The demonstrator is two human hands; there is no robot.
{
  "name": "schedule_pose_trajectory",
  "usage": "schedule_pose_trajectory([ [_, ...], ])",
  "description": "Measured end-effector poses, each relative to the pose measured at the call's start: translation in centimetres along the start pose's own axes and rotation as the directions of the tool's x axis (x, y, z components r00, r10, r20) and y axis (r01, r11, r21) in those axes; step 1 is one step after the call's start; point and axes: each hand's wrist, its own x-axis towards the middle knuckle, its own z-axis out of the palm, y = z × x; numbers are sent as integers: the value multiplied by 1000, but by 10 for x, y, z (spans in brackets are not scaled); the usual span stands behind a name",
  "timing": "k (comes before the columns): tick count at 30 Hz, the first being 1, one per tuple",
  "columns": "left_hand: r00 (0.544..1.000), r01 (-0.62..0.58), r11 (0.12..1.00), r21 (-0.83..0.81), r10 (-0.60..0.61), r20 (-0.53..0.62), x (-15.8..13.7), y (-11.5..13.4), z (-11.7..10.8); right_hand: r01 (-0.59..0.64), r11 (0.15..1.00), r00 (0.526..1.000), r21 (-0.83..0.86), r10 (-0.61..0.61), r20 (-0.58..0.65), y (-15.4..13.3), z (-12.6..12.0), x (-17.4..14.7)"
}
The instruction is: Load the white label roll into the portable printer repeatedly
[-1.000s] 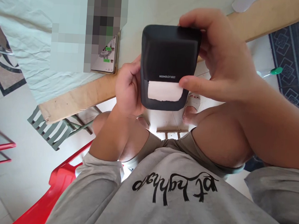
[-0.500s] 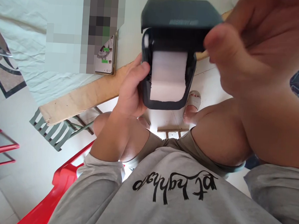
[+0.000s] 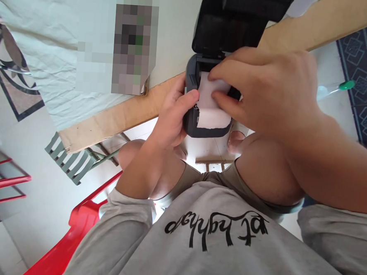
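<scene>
A dark label printer [image 3: 188, 127] is held over my lap, beside the table's edge. Its hinged lid [image 3: 230, 30] stands raised, and a white paper roll [image 3: 212, 114] lies inside the body. My left hand [image 3: 175, 112] is closed around the printer's left side, thumb on the rim near the paper. From the right, my right hand [image 3: 267, 86] reaches into the opening. Its bent thumb and fingertips are closed on the paper roll; the hand covers the printer's right side.
The table [image 3: 115, 133] has a bare wooden edge and a pale cloth [image 3: 51, 63]. A phone [image 3: 145, 87], mostly blurred out, lies on it. Below are a green slatted stool [image 3: 72, 159], a red plastic chair [image 3: 82, 218], and a clear green-capped bottle [image 3: 346, 85] near a dark patterned mat [image 3: 365, 82].
The printer's lid has swung further back. My right hand has let go of the lid and moved down onto the paper roll. My left hand still holds the printer, now slightly further right.
</scene>
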Motion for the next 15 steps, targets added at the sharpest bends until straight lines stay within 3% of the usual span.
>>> schedule_pose_trajectory([
  [6, 999, 18, 1000, -4, -18, 29, -3, 2, 1, 34, 999, 998, 40, -36, 55, 11, 3, -6],
  [9, 999, 45, 999, 14, -45, 9, -5, 5, 1, 47, 984, 995, 173, -62, 79, 17, -1, -5],
  [12, 999, 45, 999, 3, -45, -14, -6, 7, -1, 2, 963, 999, 271, -16, 50, 27, -6, -1],
  [15, 998, 46, 997, -57, -44, 37, -4, 8, -1, -61, 959, 998, 278, 67, -13, 44, -9, 11],
])
